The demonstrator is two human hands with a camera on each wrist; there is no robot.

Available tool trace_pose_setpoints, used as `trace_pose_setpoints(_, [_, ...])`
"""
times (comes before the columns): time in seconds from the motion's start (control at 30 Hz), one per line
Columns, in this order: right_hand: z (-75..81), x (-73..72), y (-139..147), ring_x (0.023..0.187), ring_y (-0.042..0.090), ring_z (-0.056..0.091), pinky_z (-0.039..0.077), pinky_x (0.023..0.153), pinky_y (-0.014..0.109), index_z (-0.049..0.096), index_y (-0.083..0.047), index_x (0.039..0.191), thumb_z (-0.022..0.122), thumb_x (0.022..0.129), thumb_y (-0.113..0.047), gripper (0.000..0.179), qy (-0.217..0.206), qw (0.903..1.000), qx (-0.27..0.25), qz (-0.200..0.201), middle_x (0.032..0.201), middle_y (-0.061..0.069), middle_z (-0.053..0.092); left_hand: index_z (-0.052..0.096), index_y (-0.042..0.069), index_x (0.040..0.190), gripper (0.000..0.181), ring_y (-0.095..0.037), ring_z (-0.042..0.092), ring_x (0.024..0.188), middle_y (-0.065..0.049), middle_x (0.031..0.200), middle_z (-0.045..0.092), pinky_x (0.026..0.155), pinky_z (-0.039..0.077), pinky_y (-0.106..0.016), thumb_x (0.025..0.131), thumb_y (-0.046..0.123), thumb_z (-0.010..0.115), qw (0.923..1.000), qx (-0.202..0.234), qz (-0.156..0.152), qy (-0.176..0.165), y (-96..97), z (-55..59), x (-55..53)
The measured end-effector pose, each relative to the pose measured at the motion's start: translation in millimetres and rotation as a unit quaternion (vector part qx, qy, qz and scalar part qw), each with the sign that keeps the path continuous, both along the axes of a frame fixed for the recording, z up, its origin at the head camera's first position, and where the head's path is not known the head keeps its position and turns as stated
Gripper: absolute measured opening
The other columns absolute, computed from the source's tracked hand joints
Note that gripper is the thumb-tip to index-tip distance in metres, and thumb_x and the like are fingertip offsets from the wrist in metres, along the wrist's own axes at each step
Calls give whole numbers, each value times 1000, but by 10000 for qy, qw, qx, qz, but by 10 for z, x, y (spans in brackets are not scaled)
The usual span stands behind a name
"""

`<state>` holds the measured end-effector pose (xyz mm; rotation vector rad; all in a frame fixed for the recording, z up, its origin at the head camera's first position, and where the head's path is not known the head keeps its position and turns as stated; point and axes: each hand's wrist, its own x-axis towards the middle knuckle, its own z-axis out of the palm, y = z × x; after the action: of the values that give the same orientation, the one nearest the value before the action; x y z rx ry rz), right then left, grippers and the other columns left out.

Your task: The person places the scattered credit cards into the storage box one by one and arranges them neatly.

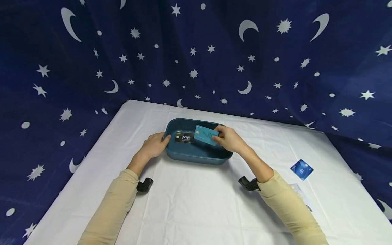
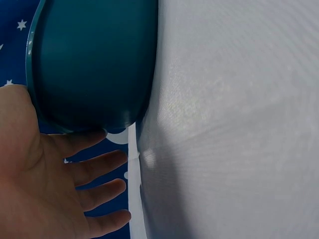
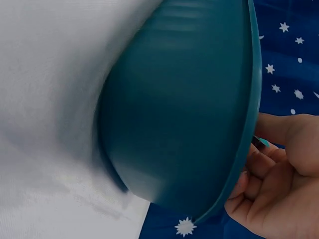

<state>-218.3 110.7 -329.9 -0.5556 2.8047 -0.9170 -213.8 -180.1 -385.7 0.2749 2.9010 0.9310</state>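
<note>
My right hand (image 1: 229,137) pinches the teal card (image 1: 203,134) by its right-hand end, thumb on the near face and fingers behind, so the chip end and most of the printed side are uncovered; I judge that an end grip leaves room for the fingers near the wall. The card is over the inside of the blue-green tray (image 1: 196,159), tilted; whether its lower edge touches the floor there, I cannot tell. From above it overlaps the right end of a black card (image 1: 183,137), which lies chip to the left on the tray floor. My left hand (image 1: 153,145) grips the tray's left end, thumb hooked over the rim and fingers outside, probably to steady it against a nudge from the other side. The left wrist view shows those fingers spread and nearly straight, the index finger against the outer wall, so the hold looks light. Both forearms reach forward and inward over the white cloth (image 1: 190,204), the right one angling in across the tray's right end. Off beyond my right forearm a blue card (image 1: 301,169) lies turned at a slant, and nearer me a pale card (image 1: 301,195) is partly hidden by my sleeve (image 1: 291,204).
</note>
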Motion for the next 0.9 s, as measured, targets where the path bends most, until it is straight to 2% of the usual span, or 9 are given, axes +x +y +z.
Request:
trace_pose_setpoints(0.2, [-35,-19,-33,69,31,62,44,55,30,58,1,107,61,95,-12,18,-137,9999,-7,20,76,13,68,47,-3,137,53,-45,42,124,-25,133,50,97,30,-63,103,36,33,10000,3,-38,22,2,6,-3])
trace_pose_setpoints(0.4, [-78,-26,-69,67,26,61,45,56,30,57,1,108,60,95,-10,17,-162,9997,-68,168,74,10,67,47,-4,137,53,-47,40,125,-26,133,49,97,29,-64,103,36,34,10000,-18,-53,30,-7,13,-7])
trace_pose_setpoints(0.6, [-108,-22,-123,67,24,63,46,55,30,56,1,113,60,95,-12,22,-165,9994,75,281,75,7,68,47,-3,137,53,-46,40,125,-25,134,50,97,29,-63,103,36,34,10000,-2,-38,-16,-11,2,-8])
trace_pose_setpoints(0.9, [-154,-55,-189,69,25,64,50,61,31,54,2,115,61,95,-10,24,-562,9963,-2,648,78,8,69,49,-3,135,51,-45,43,122,-25,131,52,95,33,-62,103,34,34,9999,-40,-90,57,-13,10,0])
